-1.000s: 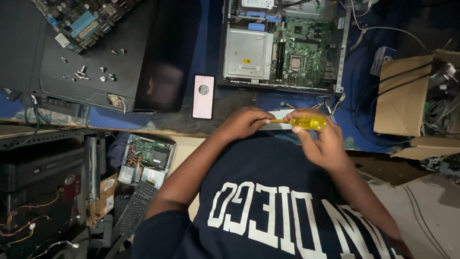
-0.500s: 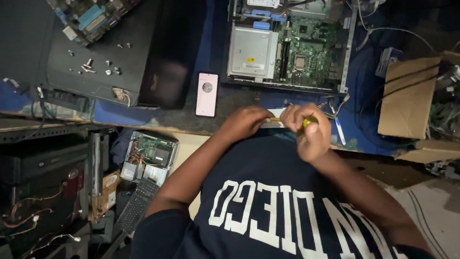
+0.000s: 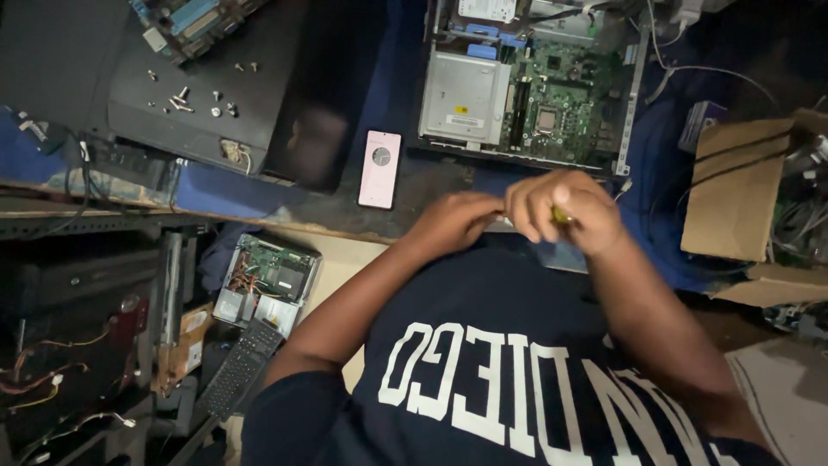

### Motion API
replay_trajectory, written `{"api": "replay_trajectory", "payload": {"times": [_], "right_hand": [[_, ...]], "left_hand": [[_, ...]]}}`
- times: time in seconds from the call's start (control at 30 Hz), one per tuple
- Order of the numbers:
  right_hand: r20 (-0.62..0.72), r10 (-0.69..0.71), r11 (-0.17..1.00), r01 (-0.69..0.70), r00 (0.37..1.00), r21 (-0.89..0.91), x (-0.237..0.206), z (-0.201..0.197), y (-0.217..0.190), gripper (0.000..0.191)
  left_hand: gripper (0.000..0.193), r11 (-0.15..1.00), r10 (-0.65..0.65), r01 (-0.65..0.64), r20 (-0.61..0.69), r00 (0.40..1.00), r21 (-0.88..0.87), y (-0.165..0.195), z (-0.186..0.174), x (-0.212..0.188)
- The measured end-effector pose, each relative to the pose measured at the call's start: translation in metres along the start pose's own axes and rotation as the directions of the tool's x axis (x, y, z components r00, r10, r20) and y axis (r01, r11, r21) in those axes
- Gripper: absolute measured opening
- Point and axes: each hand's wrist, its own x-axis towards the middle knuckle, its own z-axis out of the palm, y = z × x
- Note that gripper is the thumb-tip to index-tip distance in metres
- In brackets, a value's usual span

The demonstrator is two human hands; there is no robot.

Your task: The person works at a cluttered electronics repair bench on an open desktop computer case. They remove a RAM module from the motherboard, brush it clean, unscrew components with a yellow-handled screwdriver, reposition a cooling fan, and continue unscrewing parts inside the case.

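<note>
Pink phone, yellow screwdriver handle, green motherboard, navy shirt with white lettering.

A blue-covered tabletop carries an open computer case with its green board exposed. Just left of it a phone lies face up. Farther left sits a black panel strewn with loose screws. A cardboard box stands at the right end.
</note>
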Motion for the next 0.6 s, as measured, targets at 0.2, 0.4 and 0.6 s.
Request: {"api": "replay_trajectory", "payload": {"times": [0.2,0.4,0.6], "right_hand": [[-0.477,-0.326,0.935,0.205,0.816,-0.289,-0.011,0.053,0.028,0.048],[-0.379,-0.382,0.800,0.097,0.843,-0.592,-0.025,0.046,0.035,0.048],[-0.404,-0.297,0.888,0.094,0.865,-0.451,-0.028,0.044,0.041,0.063]], "left_hand": [[0.021,0.998,-0.023,0.031,-0.131,0.991,0.058,0.009,-0.001,0.002],[0.027,0.996,-0.007,0.013,-0.074,0.997,0.086,0.020,-0.007,0.004],[0.020,0.997,0.069,-0.066,-0.069,0.995,0.046,0.017,-0.003,0.007]]}}
